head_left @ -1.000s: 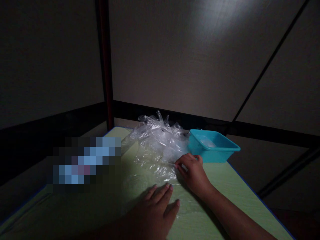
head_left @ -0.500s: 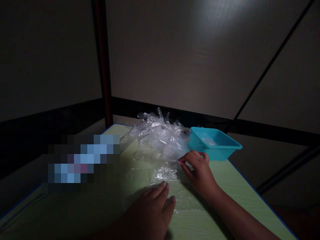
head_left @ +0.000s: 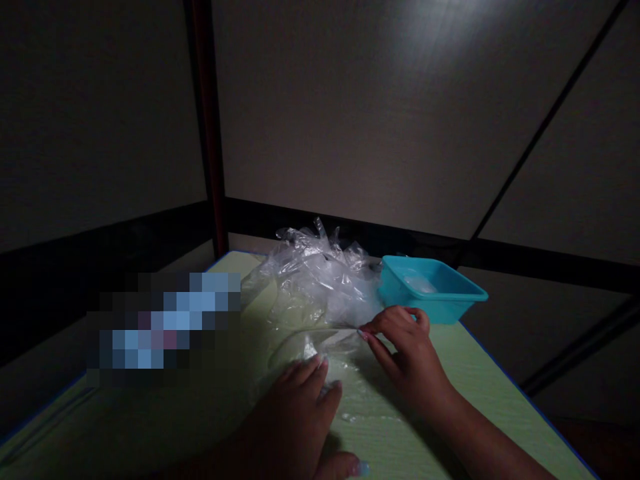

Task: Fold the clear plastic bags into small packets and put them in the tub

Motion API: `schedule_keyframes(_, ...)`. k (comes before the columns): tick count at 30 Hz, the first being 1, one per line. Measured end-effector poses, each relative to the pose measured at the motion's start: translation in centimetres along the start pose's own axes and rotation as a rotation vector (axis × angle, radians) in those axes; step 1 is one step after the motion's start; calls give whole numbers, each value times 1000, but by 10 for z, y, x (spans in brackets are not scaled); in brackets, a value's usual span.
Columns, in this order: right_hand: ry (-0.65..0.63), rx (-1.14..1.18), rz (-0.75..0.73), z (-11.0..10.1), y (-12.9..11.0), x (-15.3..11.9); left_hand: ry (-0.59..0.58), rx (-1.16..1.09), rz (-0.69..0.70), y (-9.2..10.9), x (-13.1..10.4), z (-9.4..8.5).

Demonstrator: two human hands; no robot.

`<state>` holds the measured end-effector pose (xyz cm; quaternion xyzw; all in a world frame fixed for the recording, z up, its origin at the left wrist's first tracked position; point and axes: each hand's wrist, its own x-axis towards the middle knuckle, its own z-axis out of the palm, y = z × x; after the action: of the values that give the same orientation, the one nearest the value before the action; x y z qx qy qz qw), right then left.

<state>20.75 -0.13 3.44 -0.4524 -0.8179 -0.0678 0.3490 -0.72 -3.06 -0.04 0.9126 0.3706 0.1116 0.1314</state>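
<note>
A clear plastic bag (head_left: 300, 343) lies spread on the green table in front of me. My right hand (head_left: 407, 343) pinches its far right edge between thumb and fingertips, lifting that edge slightly. Flat on the near part of the plastic rests my left hand (head_left: 303, 407), fingers stretched out and thumb apart. Just beyond is a crumpled heap of clear plastic bags (head_left: 323, 273); where the sheet ends and the heap begins is hard to make out.
A turquoise plastic basin (head_left: 450, 310) stands at the table's right edge, with some clear plastic (head_left: 419, 283) inside. A blurred-out bluish object (head_left: 185, 313) lies at the left. The green table (head_left: 390, 440) reaches into a corner between dark-trimmed walls.
My right hand has shifted slightly right, drawing the bag's edge up into a fold. My left hand has moved a little forward and left, its thumb now showing.
</note>
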Motion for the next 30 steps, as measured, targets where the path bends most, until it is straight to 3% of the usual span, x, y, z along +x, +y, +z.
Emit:
schedule_keyframes(7, -20, 20, -82, -9, -13, -2, 44, 25, 4, -5, 1, 3)
schedule_keyframes(17, -213, -5, -146, -7, -20, -9, 25, 31, -40, -7, 1, -1)
schedule_keyframes(25, -468, -157, -94, -3, -14, -9, 12, 18, -46, -9, 0, -1)
schedule_keyframes(30, -486, -215, -107, 0, -17, -11, -39, 20, -11, -15, -3, 3)
